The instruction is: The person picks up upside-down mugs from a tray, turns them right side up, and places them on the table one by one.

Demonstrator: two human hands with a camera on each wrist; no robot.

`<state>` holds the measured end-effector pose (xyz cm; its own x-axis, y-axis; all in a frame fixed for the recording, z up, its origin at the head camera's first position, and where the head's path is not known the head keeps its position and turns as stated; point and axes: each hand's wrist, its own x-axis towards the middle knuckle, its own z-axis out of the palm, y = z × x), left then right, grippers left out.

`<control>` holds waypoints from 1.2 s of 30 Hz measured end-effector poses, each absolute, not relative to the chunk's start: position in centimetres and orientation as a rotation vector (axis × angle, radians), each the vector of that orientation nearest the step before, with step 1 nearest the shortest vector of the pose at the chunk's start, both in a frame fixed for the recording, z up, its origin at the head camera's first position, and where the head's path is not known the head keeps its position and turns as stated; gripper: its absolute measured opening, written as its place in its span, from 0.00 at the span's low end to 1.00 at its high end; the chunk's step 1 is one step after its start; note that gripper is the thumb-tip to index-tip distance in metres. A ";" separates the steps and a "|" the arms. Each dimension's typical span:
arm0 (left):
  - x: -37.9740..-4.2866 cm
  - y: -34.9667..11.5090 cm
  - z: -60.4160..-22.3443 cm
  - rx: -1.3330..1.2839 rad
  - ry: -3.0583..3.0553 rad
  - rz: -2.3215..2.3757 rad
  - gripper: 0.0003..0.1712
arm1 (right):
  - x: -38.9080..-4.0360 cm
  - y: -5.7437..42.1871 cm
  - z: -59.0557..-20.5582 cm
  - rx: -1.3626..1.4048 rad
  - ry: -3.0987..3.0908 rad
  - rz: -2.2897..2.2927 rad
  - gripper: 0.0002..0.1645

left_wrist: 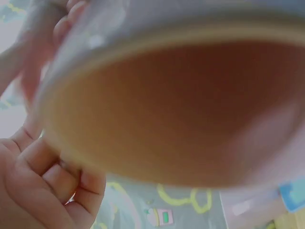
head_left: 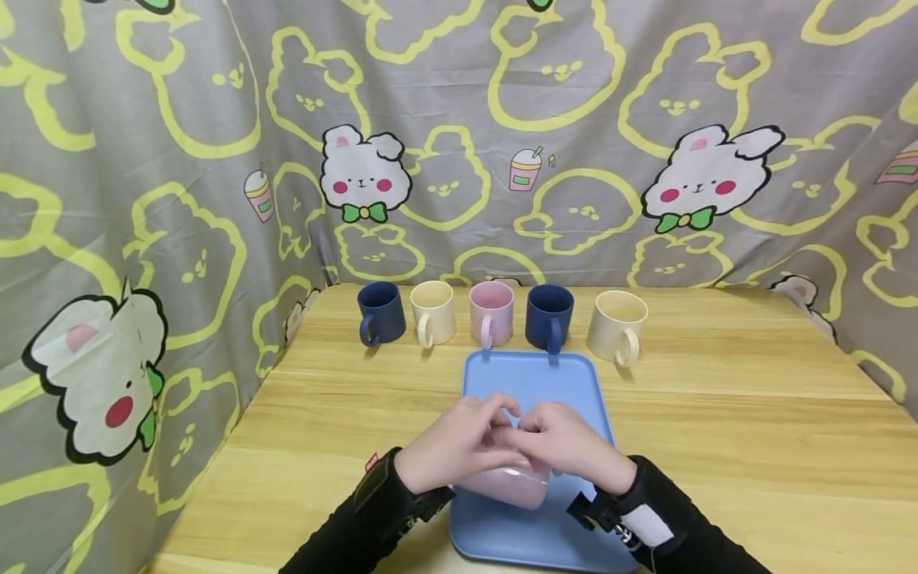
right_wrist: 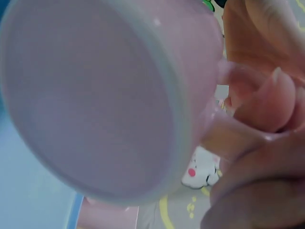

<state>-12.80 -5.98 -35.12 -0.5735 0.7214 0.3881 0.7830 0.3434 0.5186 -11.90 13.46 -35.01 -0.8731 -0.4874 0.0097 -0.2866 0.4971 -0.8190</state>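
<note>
A glossy pink mug (head_left: 511,486) is tilted on its side over the blue tray (head_left: 531,379). Its mouth faces left in the left wrist view, and its flat base (right_wrist: 90,105) fills much of the right wrist view. My left hand (head_left: 466,442) holds the mug from the left, its thumb along the mug's upper side. From the other side my right hand (head_left: 570,446) grips at the mug handle (right_wrist: 228,129), with fingers curled about it. Where the two hands meet, several fingertips are hidden. The mug's pale inside (left_wrist: 167,114) shows in the left wrist view.
Along the back stand a dark blue mug (head_left: 383,313), a cream mug (head_left: 436,311), a pink mug (head_left: 492,311), another dark blue mug (head_left: 547,315) and another cream mug (head_left: 613,323), handles toward me. The wooden table (head_left: 717,430) ends at a patterned curtain (head_left: 445,80).
</note>
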 end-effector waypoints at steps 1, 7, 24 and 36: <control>-12.9 -6.3 -35.1 -1.360 -2.515 -1.038 0.25 | -11.9 13.8 -35.0 -0.663 2.506 -1.321 0.32; -13.8 -9.0 -36.3 -1.063 -2.565 -0.942 0.37 | -12.2 17.2 -35.1 -0.540 2.451 -1.454 0.31; -15.6 -13.4 -42.1 -0.519 -2.795 -0.725 0.40 | -12.7 28.2 -34.6 -0.133 2.351 -2.054 0.32; -15.3 -14.1 -42.4 -0.311 -2.946 -0.497 0.43 | -13.6 33.6 -35.3 0.112 2.256 -2.367 0.32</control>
